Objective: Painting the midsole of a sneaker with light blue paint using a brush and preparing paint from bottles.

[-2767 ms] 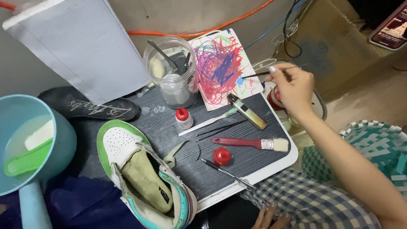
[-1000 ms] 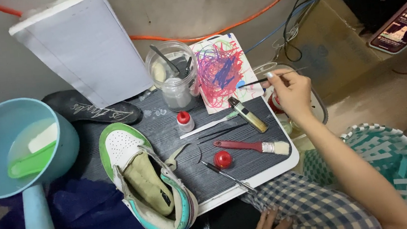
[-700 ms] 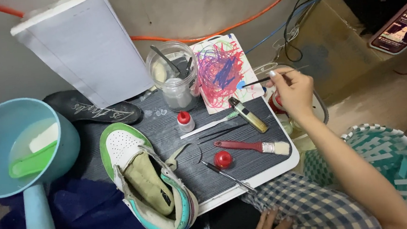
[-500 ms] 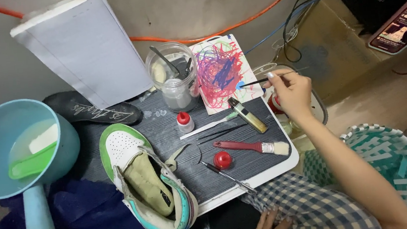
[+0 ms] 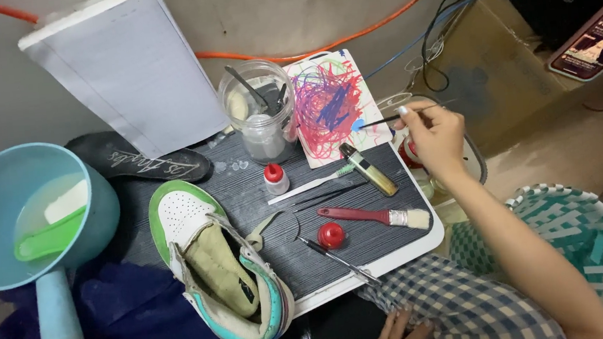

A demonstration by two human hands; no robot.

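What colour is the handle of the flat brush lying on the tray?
The flat brush has a red handle and pale bristles, seen in the head view.

Right hand (image 5: 435, 136) pinches a thin paintbrush (image 5: 384, 120), its blue tip over the scribbled paper (image 5: 332, 105) on the dark bench (image 5: 387, 231), beside a clear jar (image 5: 260, 111), a green-and-white sneaker (image 5: 215, 268) and a red-handled brush (image 5: 375, 216); left hand (image 5: 396, 337) rests low.

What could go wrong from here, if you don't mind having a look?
The right hand holds a thin brush with blue paint on its tip over the scribbled paper, so paint might drip on the board. The glass jar full of tools stands close by, and a careless reach could tip it. The sneaker overhangs the board's edge and may slide off.
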